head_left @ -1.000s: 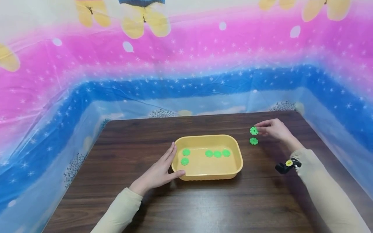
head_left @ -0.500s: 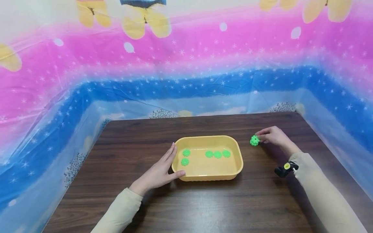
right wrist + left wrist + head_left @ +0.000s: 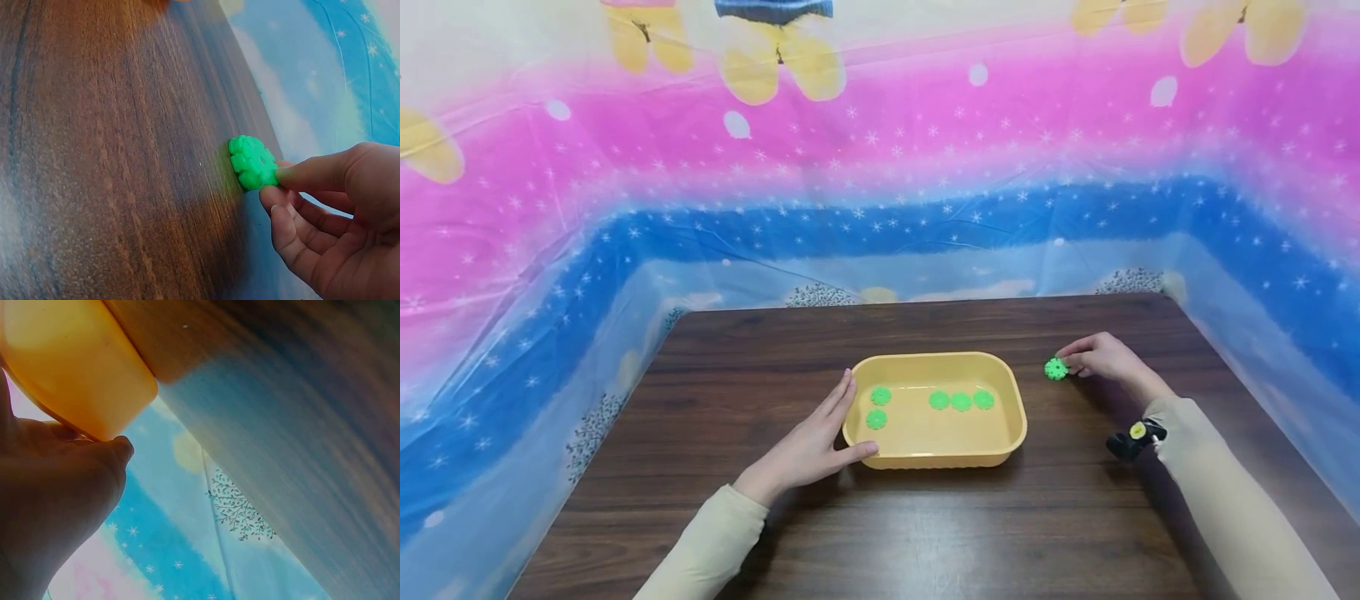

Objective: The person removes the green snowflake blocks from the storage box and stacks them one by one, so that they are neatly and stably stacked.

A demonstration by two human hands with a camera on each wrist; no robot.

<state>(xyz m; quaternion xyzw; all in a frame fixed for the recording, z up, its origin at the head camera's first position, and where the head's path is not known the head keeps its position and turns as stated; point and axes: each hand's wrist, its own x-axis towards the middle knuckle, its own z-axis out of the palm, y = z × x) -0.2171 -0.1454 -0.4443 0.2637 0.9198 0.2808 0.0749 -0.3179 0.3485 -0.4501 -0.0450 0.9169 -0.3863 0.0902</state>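
Note:
In the head view my right hand pinches a green notched plastic disc to the right of the tray. The right wrist view shows thumb and fingertips on the edge of the disc, which lies over a second green disc on the table. My left hand rests against the left end of the yellow tray, fingers straight along that side and thumb on the front rim. Inside the tray lie three green discs in a row at the right and two green discs at the left.
A dark wooden table carries everything. Behind it and along its sides hangs a pink and blue printed cloth. A black wrist mount sticks out from my right wrist.
My right hand has lowered its disc toward me, from just behind the loose disc to over it, so the two now overlap. The left hand and tray stay put.

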